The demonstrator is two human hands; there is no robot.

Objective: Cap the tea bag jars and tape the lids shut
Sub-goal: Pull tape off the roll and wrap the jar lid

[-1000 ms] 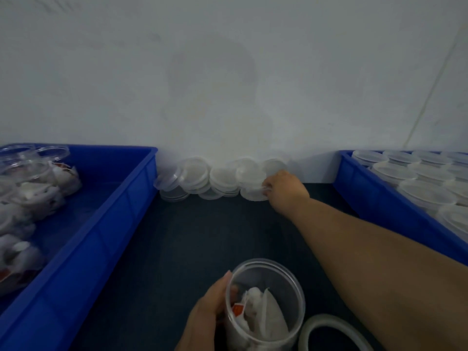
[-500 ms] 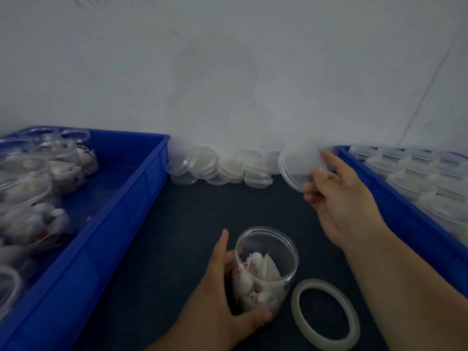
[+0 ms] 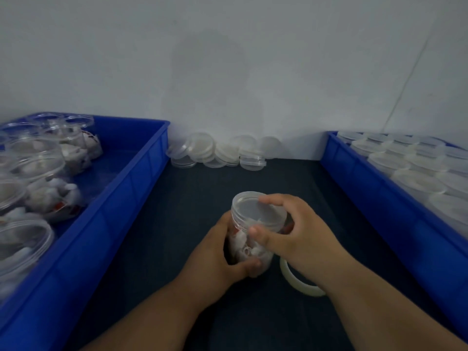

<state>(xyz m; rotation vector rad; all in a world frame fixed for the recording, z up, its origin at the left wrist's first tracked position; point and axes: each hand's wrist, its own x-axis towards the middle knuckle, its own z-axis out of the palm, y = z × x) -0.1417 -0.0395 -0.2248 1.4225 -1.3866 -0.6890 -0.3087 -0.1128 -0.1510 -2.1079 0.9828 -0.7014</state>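
A clear plastic jar point(image 3: 244, 245) filled with white tea bags stands on the dark table in front of me. My left hand point(image 3: 217, 259) grips its side, thumb curled across the front. A clear lid point(image 3: 253, 209) sits on the jar's mouth, and my right hand point(image 3: 296, 236) holds that lid by its rim with fingers on top and thumb at the near edge. A roll of clear tape point(image 3: 301, 283) lies flat just right of the jar, partly hidden under my right wrist.
A pile of spare clear lids point(image 3: 217, 153) leans against the white wall. A blue bin point(image 3: 106, 214) on the left holds several uncapped jars of tea bags. Another blue bin point(image 3: 379, 198) on the right holds several capped jars.
My right hand picked a lid from the pile by the wall, carried it back and set it on the jar. My left hand kept holding the jar.
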